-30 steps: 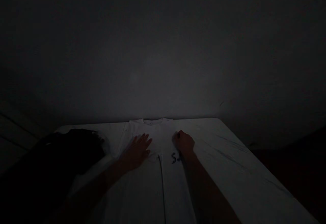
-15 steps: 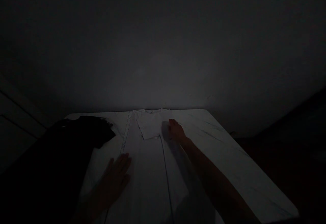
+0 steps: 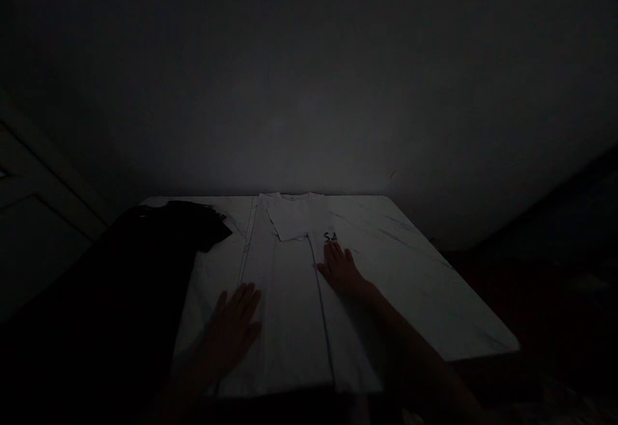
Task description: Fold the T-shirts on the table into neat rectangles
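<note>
A white T-shirt (image 3: 294, 309) lies flat and lengthwise on a white table, its collar at the far end and a squarish layer (image 3: 292, 217) folded over near the neck. Dark printed letters (image 3: 329, 237) show just beyond my right hand (image 3: 340, 268), which rests flat on the shirt beside a long dark seam line. My left hand (image 3: 232, 325) lies flat on the white cloth near the shirt's left side. Neither hand holds anything. The dim light hides finer detail of the fabric.
A dark crumpled garment (image 3: 197, 224) lies on the far left of the white table (image 3: 415, 277). The table's right and near edges drop to darkness. A plain wall rises behind it, with a door-like panel (image 3: 41, 251) at left.
My right hand has slid nearer to me, and the printed letters now show beyond it. My left hand has shifted slightly toward the shirt. The view has tilted upward, placing the table lower.
</note>
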The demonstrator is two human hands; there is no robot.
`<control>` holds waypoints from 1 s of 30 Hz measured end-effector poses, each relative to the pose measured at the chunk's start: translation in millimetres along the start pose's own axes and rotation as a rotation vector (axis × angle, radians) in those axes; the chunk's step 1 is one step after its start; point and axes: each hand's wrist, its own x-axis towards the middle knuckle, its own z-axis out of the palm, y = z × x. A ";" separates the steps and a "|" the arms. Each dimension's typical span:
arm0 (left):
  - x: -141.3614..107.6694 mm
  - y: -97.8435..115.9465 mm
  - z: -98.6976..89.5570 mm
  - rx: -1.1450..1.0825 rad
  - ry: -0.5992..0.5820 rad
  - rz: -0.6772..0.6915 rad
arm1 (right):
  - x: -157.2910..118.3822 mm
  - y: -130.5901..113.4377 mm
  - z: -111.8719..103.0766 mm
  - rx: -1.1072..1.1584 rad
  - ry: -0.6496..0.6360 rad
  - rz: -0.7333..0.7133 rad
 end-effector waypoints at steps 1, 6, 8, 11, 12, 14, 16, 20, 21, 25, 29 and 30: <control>-6.5 3.9 -1.1 0.006 0.012 0.008 | -13.0 0.7 4.3 -0.001 0.003 -0.005; -39.3 23.2 -12.2 0.028 0.060 0.061 | -82.1 12.6 36.1 0.011 0.070 -0.027; -51.9 29.3 -19.4 0.027 0.052 0.078 | -111.7 17.1 53.3 0.000 0.138 -0.040; -68.7 36.0 -30.7 0.060 0.037 0.095 | -158.5 20.5 77.8 -0.044 0.259 -0.076; -73.3 37.7 -34.0 0.074 0.041 0.108 | -173.8 20.8 84.1 -0.066 0.299 -0.092; -81.0 39.9 -39.4 0.093 0.062 0.148 | -201.5 20.8 92.5 -0.105 0.373 -0.133; -86.1 40.6 -42.3 0.114 0.085 0.200 | -222.1 20.7 95.5 -0.125 0.422 -0.180; -87.3 36.8 -38.3 0.163 0.120 0.256 | -233.9 21.0 91.8 -0.133 0.449 -0.223; -86.0 35.0 -35.3 0.160 0.117 0.246 | -231.6 21.2 90.2 -0.141 0.462 -0.241; -81.4 27.2 -19.0 0.144 0.021 0.203 | -218.9 23.3 84.3 -0.192 0.495 -0.398; -84.7 23.1 -7.1 0.159 0.022 0.228 | -216.4 29.1 83.1 -0.128 0.504 -0.508; -85.8 22.7 -6.5 0.163 0.048 0.232 | -216.7 30.8 83.3 -0.112 0.515 -0.521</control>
